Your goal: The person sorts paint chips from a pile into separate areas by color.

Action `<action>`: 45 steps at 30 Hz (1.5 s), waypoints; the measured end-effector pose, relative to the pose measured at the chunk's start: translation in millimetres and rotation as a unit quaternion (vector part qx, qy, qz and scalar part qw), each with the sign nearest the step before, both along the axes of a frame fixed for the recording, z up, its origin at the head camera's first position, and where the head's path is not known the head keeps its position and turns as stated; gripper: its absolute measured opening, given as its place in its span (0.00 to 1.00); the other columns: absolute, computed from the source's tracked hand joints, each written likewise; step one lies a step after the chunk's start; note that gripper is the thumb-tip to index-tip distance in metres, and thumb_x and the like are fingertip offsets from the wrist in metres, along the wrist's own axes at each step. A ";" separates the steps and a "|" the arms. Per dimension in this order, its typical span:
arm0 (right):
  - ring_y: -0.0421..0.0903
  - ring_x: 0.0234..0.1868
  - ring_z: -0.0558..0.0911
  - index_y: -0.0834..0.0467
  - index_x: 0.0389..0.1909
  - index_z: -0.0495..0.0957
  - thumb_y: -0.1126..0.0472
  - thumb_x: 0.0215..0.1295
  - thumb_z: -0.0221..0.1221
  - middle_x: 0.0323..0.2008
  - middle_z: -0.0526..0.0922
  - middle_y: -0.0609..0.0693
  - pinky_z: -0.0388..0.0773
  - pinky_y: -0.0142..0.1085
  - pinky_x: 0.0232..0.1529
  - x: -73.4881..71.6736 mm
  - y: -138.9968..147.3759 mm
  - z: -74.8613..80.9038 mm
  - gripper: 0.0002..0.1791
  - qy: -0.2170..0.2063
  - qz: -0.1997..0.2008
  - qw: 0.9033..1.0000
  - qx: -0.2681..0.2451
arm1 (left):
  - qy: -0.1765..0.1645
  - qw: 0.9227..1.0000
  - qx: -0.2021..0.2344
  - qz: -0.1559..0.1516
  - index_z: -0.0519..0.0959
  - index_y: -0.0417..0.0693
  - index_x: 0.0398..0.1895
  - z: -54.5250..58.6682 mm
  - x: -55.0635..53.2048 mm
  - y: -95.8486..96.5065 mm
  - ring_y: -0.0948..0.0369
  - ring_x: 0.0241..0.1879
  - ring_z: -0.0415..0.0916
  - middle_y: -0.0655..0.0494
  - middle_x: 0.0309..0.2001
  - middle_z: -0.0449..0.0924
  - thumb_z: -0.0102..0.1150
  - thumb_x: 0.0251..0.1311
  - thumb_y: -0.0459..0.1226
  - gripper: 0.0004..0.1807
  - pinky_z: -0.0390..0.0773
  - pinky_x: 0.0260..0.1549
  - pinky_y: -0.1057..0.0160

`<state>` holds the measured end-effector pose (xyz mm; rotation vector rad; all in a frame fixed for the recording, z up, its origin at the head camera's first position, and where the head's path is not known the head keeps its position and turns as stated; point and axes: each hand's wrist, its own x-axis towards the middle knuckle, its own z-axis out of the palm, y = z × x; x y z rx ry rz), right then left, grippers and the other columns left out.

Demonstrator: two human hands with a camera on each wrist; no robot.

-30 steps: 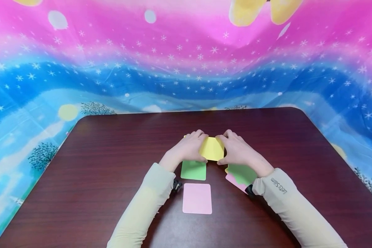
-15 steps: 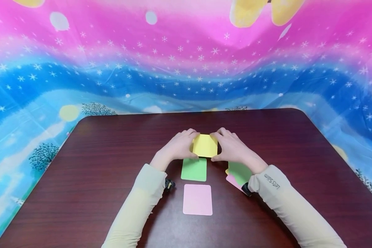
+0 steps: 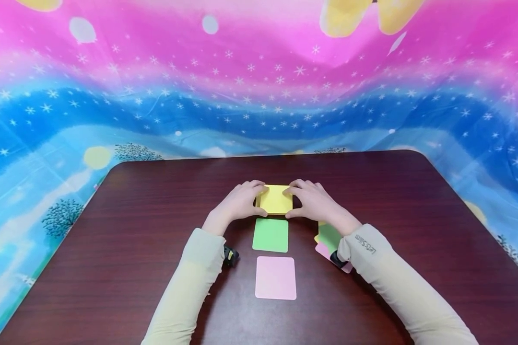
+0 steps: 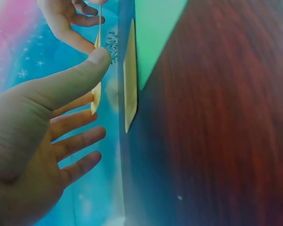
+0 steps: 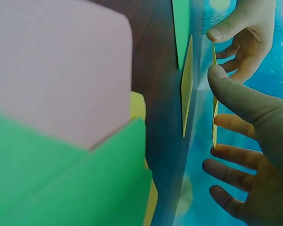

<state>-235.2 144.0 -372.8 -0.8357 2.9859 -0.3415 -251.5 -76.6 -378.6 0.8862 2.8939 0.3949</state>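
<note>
Between my two hands a thin yellow square card [image 3: 276, 200] is held by its side edges, raised off the table. My left hand [image 3: 239, 201] pinches its left edge between thumb and fingers, and my right hand [image 3: 316, 203] pinches the right edge. Seen edge-on in the left wrist view, the card looks slightly bent. A second yellow card [image 4: 130, 80] lies on the table below it, mostly hidden in the head view. Nearer the body lie a green card [image 3: 270, 235] and then a pink card [image 3: 276, 278], in one column.
Under the right forearm is a loose, overlapping pile of green cards [image 5: 89, 183], pink cards [image 5: 61, 61] and yellow cards, partly hidden by the wrist camera [image 3: 338, 259]. The dark wooden table [image 3: 155, 215] ends at a patterned cloth backdrop [image 3: 250, 115].
Both hands have moved left with the yellow card, bringing it behind the green card and over the yellow one on the table. The green and pink cards have stayed put.
</note>
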 end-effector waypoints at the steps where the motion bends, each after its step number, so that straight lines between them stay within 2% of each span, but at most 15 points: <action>1: 0.54 0.55 0.69 0.52 0.53 0.74 0.41 0.47 0.65 0.55 0.70 0.54 0.61 0.52 0.53 -1.1 -1.5 -0.9 0.33 -0.001 0.001 1.000 0.002 | -0.004 1.000 -0.002 0.004 0.67 0.50 0.62 -1.3 -0.6 -1.3 0.54 0.62 0.60 0.53 0.63 0.63 0.65 0.46 0.52 0.38 0.59 0.60 0.53; 7: 0.53 0.55 0.69 0.51 0.54 0.74 0.41 0.49 0.63 0.56 0.70 0.53 0.61 0.51 0.54 -6.0 -9.6 -6.0 0.32 -0.014 0.004 1.000 0.013 | -0.022 1.000 -0.011 0.015 0.67 0.50 0.62 -6.5 -3.9 -6.8 0.53 0.63 0.59 0.52 0.64 0.62 0.64 0.47 0.52 0.37 0.58 0.61 0.51; 24: 0.54 0.57 0.66 0.52 0.59 0.71 0.44 0.51 0.63 0.59 0.68 0.54 0.60 0.52 0.56 -9.2 -20.1 -7.1 0.33 -0.065 -0.004 0.996 0.056 | -0.061 0.997 -0.040 0.035 0.68 0.49 0.61 -7.8 -6.7 -3.9 0.53 0.62 0.58 0.51 0.63 0.63 0.64 0.48 0.51 0.35 0.58 0.61 0.52; 29: 0.54 0.58 0.67 0.52 0.58 0.71 0.43 0.52 0.62 0.59 0.68 0.54 0.59 0.52 0.57 -7.7 -15.7 -1.4 0.33 -0.067 -0.006 0.996 0.053 | -0.055 0.997 -0.031 0.035 0.69 0.47 0.60 -3.6 -4.4 -0.8 0.52 0.61 0.60 0.50 0.61 0.64 0.64 0.48 0.50 0.35 0.58 0.61 0.53; 33: 0.54 0.58 0.68 0.52 0.57 0.72 0.44 0.53 0.61 0.56 0.71 0.54 0.60 0.53 0.55 -5.0 -7.3 6.9 0.31 -0.056 -0.008 0.997 0.061 | -0.036 0.999 -0.025 0.029 0.68 0.47 0.61 1.6 -1.5 3.6 0.52 0.61 0.60 0.50 0.61 0.64 0.63 0.49 0.50 0.35 0.58 0.61 0.53; 38: 0.54 0.56 0.70 0.53 0.56 0.72 0.45 0.53 0.62 0.53 0.74 0.54 0.60 0.53 0.54 3.0 6.2 17.1 0.30 -0.050 -0.017 0.996 0.073 | -0.011 0.999 -0.048 0.011 0.68 0.49 0.61 7.3 2.4 14.9 0.53 0.60 0.62 0.51 0.61 0.64 0.62 0.50 0.51 0.35 0.60 0.59 0.54; 45: 0.55 0.55 0.71 0.54 0.56 0.73 0.48 0.53 0.63 0.53 0.75 0.55 0.60 0.53 0.53 15.3 24.5 23.2 0.29 -0.045 -0.024 0.995 0.082 | 0.002 0.998 -0.060 -0.005 0.68 0.50 0.60 8.4 8.1 27.7 0.54 0.59 0.63 0.52 0.60 0.65 0.62 0.50 0.52 0.34 0.61 0.58 0.55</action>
